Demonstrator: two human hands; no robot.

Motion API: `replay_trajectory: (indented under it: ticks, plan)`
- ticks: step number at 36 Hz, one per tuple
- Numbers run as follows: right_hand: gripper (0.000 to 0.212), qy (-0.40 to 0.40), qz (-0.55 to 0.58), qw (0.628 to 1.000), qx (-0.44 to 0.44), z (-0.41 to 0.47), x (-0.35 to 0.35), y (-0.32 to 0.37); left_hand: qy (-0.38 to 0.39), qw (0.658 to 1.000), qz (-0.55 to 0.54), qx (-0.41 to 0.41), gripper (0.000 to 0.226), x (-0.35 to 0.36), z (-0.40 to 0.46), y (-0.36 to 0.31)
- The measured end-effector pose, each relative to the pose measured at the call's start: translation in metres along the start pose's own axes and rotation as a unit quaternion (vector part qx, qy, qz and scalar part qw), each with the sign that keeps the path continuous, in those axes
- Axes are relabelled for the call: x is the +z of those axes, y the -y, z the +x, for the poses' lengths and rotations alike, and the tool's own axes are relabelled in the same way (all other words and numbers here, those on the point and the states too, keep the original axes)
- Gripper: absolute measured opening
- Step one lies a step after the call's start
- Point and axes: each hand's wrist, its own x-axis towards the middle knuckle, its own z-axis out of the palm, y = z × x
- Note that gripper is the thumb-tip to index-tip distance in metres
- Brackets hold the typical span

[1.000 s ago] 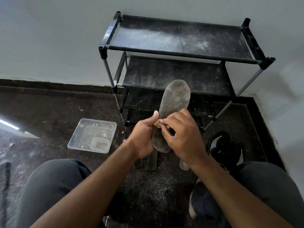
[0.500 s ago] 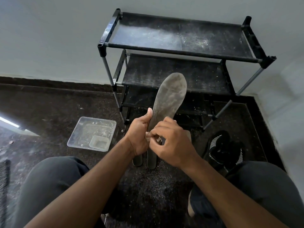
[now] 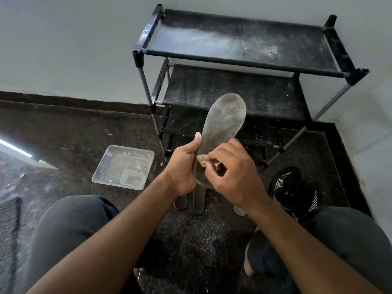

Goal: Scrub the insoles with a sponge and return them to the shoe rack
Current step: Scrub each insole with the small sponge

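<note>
Dark speckled flooring [image 3: 63, 141] is spreading out beneath the person's knees, with more insoles [image 3: 199, 200] lying on it just under the hands. Left hand [image 3: 184, 166] is gripping the grey insole [image 3: 220, 132] at its heel end, thumb up along the left edge, holding it nearly upright with its long axis tilting up and slightly right, toe pointing toward the shoe rack [image 3: 250, 60], while the right hand [image 3: 235, 175] is pinching a small tan sponge [image 3: 203, 161] against the lower face. Farther off, a clear tray [image 3: 125, 164] is sitting on the floor left of the rack, against the pale wall.
</note>
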Motion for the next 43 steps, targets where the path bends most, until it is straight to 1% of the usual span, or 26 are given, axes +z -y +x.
replay_trajectory:
  ticks: [2,3,5,7,9,11,14,16,18,20,22,24,26,28,31,33,36,37,40,43]
  plan:
    - [0.007,-0.021,0.010,1.000,0.005,0.001,-0.001,-0.001,0.013,1.000,0.003,-0.005,0.060,0.000,0.000,0.001]
    - [0.006,-0.015,0.013,1.000,0.000,0.000,0.000,0.000,0.014,1.000,0.008,-0.003,0.060,0.001,-0.001,0.001]
    - [0.005,0.011,0.021,1.000,-0.020,-0.003,0.003,0.006,0.011,1.000,0.012,0.002,0.063,-0.001,0.000,0.001]
    - [0.003,0.036,0.053,0.997,-0.035,-0.006,0.007,0.010,0.003,1.000,0.018,0.004,0.067,-0.002,0.000,0.001]
    - [0.009,0.057,0.096,0.994,-0.023,-0.007,0.007,0.013,0.002,1.000,0.020,0.008,0.068,-0.001,0.000,0.001]
    - [0.017,0.046,0.148,0.988,0.025,-0.004,0.002,0.014,-0.004,1.000,0.006,0.015,0.068,0.000,0.000,0.000]
    - [0.024,-0.014,0.223,0.968,0.116,0.003,-0.010,0.010,-0.036,0.999,0.003,0.038,0.067,0.001,0.000,-0.002]
    - [0.029,-0.049,0.254,0.950,0.176,0.008,-0.015,0.004,-0.044,0.998,0.002,0.050,0.066,0.005,-0.001,-0.002]
    - [0.033,-0.063,0.270,0.931,0.238,0.010,-0.018,-0.003,-0.050,0.997,0.016,0.063,0.063,0.009,-0.003,-0.002]
    - [0.029,-0.075,0.287,0.911,0.286,0.010,-0.017,-0.012,-0.049,0.996,0.023,0.069,0.061,0.014,-0.004,-0.001]
    - [0.017,-0.089,0.315,0.889,0.320,0.011,-0.016,-0.018,-0.046,0.996,0.025,0.070,0.061,0.014,-0.003,0.001]
    - [0.013,-0.103,0.340,0.869,0.344,0.012,-0.017,-0.021,-0.046,0.996,0.020,0.068,0.060,0.013,-0.002,0.003]
    - [0.012,-0.117,0.330,0.865,0.360,0.013,-0.016,-0.025,-0.044,0.997,0.010,0.063,0.058,0.011,-0.001,0.004]
    - [0.013,-0.116,0.301,0.867,0.380,0.012,-0.014,-0.031,-0.048,0.997,0.014,0.060,0.057,0.010,-0.001,0.006]
    - [0.016,-0.098,0.296,0.848,0.429,0.011,-0.013,-0.036,-0.062,0.996,0.017,0.060,0.055,0.007,0.002,0.009]
    - [0.019,-0.065,0.330,0.824,0.456,0.010,-0.013,-0.036,-0.063,0.996,0.022,0.058,0.054,0.005,0.003,0.010]
    - [0.029,-0.033,0.410,0.773,0.483,0.008,-0.011,-0.038,-0.084,0.993,0.062,0.055,0.049,0.000,0.007,0.015]
    - [0.029,-0.031,0.410,0.767,0.493,0.006,-0.010,-0.040,-0.092,0.991,0.078,0.052,0.047,-0.001,0.009,0.018]
    - [0.022,-0.035,0.375,0.768,0.517,0.002,-0.006,-0.046,-0.124,0.984,0.125,0.038,0.044,-0.008,0.013,0.026]
    - [0.018,-0.034,0.374,0.757,0.535,-0.009,0.000,-0.055,-0.144,0.975,0.166,0.030,0.044,-0.012,0.017,0.030]
